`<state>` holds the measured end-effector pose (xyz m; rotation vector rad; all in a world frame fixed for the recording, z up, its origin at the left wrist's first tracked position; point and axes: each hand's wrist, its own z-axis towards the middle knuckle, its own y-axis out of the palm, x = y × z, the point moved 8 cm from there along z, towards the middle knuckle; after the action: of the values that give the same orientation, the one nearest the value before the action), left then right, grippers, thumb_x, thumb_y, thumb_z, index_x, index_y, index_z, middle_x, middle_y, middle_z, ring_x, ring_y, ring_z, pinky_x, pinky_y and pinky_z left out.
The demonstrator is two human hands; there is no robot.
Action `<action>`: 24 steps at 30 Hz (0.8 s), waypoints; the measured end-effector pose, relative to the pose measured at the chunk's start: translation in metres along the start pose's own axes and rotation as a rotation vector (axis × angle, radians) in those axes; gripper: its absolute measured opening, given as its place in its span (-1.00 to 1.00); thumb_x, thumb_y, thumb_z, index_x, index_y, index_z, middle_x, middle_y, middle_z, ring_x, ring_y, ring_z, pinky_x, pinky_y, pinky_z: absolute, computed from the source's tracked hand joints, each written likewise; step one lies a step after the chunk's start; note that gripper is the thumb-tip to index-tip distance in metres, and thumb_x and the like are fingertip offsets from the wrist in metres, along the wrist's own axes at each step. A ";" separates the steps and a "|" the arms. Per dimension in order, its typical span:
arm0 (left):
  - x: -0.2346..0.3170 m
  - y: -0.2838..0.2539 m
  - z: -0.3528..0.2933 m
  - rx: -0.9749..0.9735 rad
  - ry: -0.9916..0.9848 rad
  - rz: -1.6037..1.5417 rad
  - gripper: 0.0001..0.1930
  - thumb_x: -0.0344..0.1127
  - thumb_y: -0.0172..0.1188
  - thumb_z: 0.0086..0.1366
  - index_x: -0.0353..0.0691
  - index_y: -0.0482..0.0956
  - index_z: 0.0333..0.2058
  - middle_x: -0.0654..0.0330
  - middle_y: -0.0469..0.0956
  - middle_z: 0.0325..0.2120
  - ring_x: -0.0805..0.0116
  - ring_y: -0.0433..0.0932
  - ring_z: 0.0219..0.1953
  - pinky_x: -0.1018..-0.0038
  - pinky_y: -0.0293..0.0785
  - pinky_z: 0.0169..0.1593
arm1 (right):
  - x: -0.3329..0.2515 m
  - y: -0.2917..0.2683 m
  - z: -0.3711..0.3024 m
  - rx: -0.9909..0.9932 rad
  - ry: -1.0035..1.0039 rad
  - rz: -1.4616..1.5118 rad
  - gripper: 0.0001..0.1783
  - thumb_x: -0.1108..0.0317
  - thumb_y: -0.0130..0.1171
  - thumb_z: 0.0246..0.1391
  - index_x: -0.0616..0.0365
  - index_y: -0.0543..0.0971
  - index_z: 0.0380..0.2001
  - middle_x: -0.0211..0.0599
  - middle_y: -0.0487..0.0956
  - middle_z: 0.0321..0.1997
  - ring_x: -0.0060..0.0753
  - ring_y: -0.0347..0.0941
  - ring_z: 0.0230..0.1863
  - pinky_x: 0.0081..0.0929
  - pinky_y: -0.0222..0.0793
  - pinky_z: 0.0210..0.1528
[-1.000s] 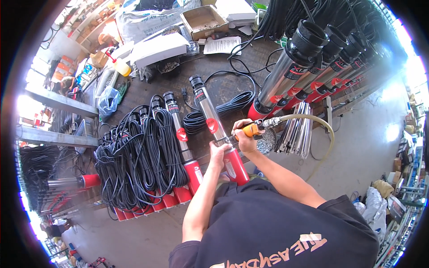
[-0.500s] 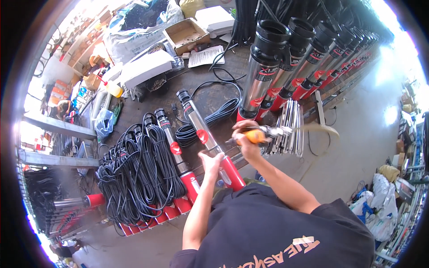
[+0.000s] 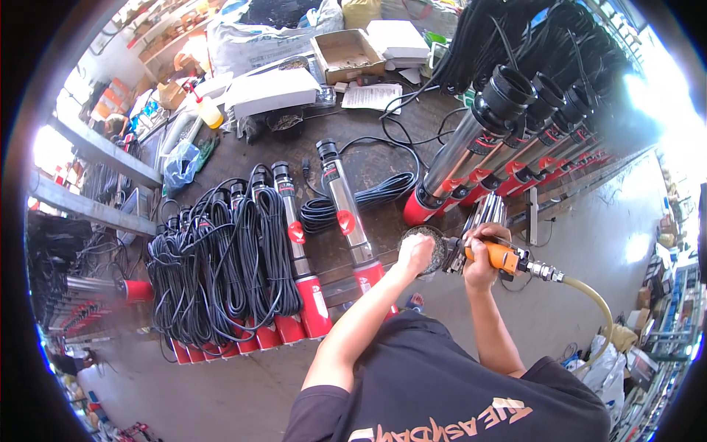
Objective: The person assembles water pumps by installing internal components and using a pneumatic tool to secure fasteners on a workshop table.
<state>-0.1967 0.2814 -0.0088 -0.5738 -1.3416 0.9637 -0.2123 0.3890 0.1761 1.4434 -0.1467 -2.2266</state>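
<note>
My left hand (image 3: pixel 417 254) is over a small round bowl (image 3: pixel 440 258) of small dark parts, fingers curled down; what they pinch, if anything, is hidden. In my right hand (image 3: pixel 482 254) is an orange air screwdriver (image 3: pixel 502 258), its pale hose (image 3: pixel 607 306) trailing to the right. To the left of the bowl, a steel submersible pump (image 3: pixel 342 199) with a black top and red lower end lies on the bench, touched by neither hand. Beyond it is a coil of black cable (image 3: pixel 368 202).
At the left, several pumps carry bundled black cables (image 3: pixel 228 272). More pumps (image 3: pixel 471 158) stand in a row at the right, beside a bunch of metal strips (image 3: pixel 486 212). An open cardboard box (image 3: pixel 346 55) and a white box (image 3: pixel 269 92) are at the back.
My left hand has left the pump and moved right to the bowl. My right hand has carried the air screwdriver right and lower. The view has shifted too.
</note>
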 end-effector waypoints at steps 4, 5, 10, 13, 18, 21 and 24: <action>-0.030 0.004 -0.012 -0.063 -0.429 -0.655 -0.78 -0.35 0.20 0.24 -0.34 0.64 -0.53 0.07 0.64 -0.60 0.27 0.66 -0.52 0.37 0.54 -0.41 | 0.000 -0.004 0.002 -0.010 -0.022 -0.025 -0.69 0.68 0.01 -0.06 0.17 0.37 -0.20 -0.24 0.42 -0.26 -0.42 0.38 -0.41 -0.39 0.44 -0.20; -0.032 0.013 -0.019 -0.180 -0.583 -0.898 -0.76 -0.34 0.20 0.29 -0.37 0.63 -0.51 0.09 0.64 -0.59 0.32 0.64 -0.53 0.40 0.52 -0.42 | 0.000 -0.004 0.001 -0.006 -0.033 -0.031 -0.70 0.68 0.01 -0.05 0.17 0.38 -0.21 -0.24 0.43 -0.26 -0.42 0.39 -0.41 -0.39 0.44 -0.20; -0.020 0.000 -0.054 -0.258 -0.781 -2.005 -0.81 -0.24 0.13 0.46 -0.17 0.48 -0.35 0.27 0.47 -0.52 0.42 0.51 -0.47 0.53 0.41 -0.42 | 0.012 0.001 -0.008 0.029 0.085 0.113 -0.75 0.64 0.06 0.05 0.16 0.36 -0.20 -0.28 0.43 -0.24 -0.43 0.45 -0.32 -0.45 0.46 -0.22; -0.016 -0.025 -0.058 -0.188 -0.791 -1.942 -0.82 -0.23 0.13 0.47 -0.17 0.50 -0.32 0.25 0.50 -0.50 0.40 0.54 -0.44 0.52 0.45 -0.40 | 0.018 0.005 -0.013 0.075 0.134 0.145 -0.71 0.66 0.01 -0.04 0.18 0.39 -0.21 -0.24 0.43 -0.27 -0.45 0.40 -0.40 -0.37 0.45 -0.21; -0.017 -0.037 -0.058 -0.092 -0.815 -1.966 -0.86 -0.29 0.16 0.45 -0.22 0.54 -0.26 0.20 0.57 -0.44 0.40 0.58 -0.44 0.54 0.47 -0.42 | 0.014 0.013 -0.011 0.058 0.127 0.159 -0.72 0.64 0.02 -0.03 0.18 0.38 -0.21 -0.25 0.42 -0.27 -0.45 0.40 -0.41 -0.36 0.45 -0.21; -0.018 -0.028 -0.051 -0.098 -0.888 -1.763 -0.87 -0.32 0.18 0.43 -0.24 0.53 -0.28 0.21 0.55 -0.51 0.46 0.52 -0.56 0.59 0.37 -0.54 | 0.015 0.012 -0.009 0.067 0.132 0.167 -0.72 0.65 0.02 -0.03 0.17 0.38 -0.20 -0.25 0.42 -0.26 -0.45 0.40 -0.40 -0.37 0.45 -0.21; -0.027 -0.007 -0.045 -0.132 -0.906 -1.533 -0.84 -0.30 0.21 0.41 -0.26 0.52 -0.31 0.26 0.49 -0.62 0.54 0.37 -0.69 0.61 0.18 -0.67 | 0.019 0.009 -0.008 0.075 0.141 0.146 -0.71 0.65 0.03 -0.03 0.16 0.39 -0.19 -0.25 0.43 -0.25 -0.45 0.41 -0.39 -0.37 0.45 -0.21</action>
<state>-0.1498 0.2633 -0.0260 0.9095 -2.0266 -0.2436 -0.2081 0.3735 0.1596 1.5711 -0.2828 -2.0150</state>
